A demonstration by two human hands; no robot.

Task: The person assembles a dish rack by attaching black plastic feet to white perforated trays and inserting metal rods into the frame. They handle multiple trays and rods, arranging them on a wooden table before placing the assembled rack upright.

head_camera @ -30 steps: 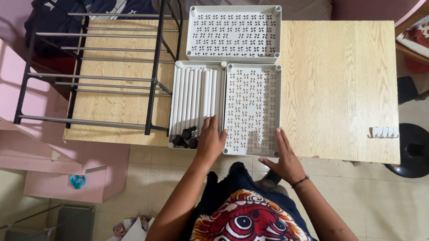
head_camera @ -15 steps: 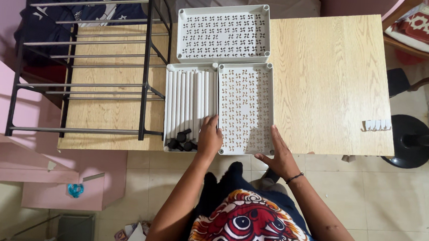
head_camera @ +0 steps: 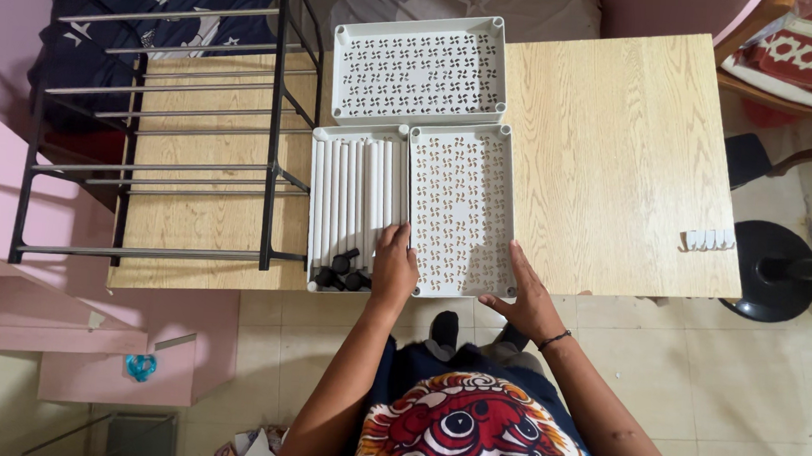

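My left hand [head_camera: 394, 267] grips the near left edge of a white perforated plastic tray [head_camera: 462, 203] that lies on a light wooden table [head_camera: 617, 156]. My right hand [head_camera: 526, 299] holds the same tray at its near right corner. To the left of it, a second tray holds several white tubes [head_camera: 352, 192] and a few small black caps [head_camera: 339, 271]. A third perforated tray [head_camera: 420, 69] lies behind both, further from me.
A black metal rack [head_camera: 167, 138] stands on the table's left part. Small white clips [head_camera: 709, 239] lie near the right edge. A black stool base [head_camera: 774, 269] is on the tiled floor to the right. Pink steps [head_camera: 62, 329] are at the lower left.
The view has shifted slightly. Both hands stay on the near tray's edges, the left hand having slid a little along the left rim.
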